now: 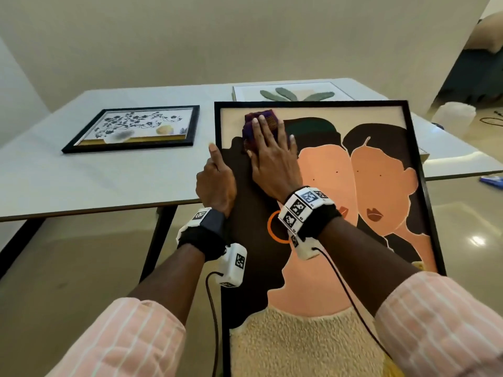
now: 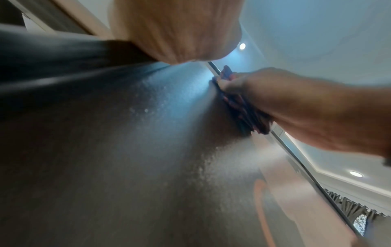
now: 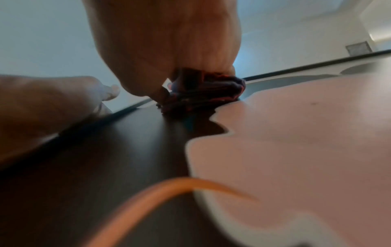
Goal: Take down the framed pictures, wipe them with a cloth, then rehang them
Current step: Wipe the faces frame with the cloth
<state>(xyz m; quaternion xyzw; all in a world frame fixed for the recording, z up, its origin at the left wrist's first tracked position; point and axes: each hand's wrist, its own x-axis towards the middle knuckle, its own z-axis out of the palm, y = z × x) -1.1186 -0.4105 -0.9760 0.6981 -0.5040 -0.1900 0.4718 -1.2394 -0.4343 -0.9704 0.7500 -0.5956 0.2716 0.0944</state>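
Observation:
A large black-framed picture of two faces leans from the table edge toward me. My left hand grips its left frame edge, thumb pointing up. My right hand lies flat with straight fingers on a bunched purple cloth, pressing it on the picture's upper left part. The left wrist view shows the cloth under the right hand on the dark picture surface. In the right wrist view the cloth sits squeezed under my palm, with the left hand on the frame edge.
On the white table lie a black-framed flower picture at the left and a white-framed leaf picture behind the large one. A white container and a blue item are on the floor at the right.

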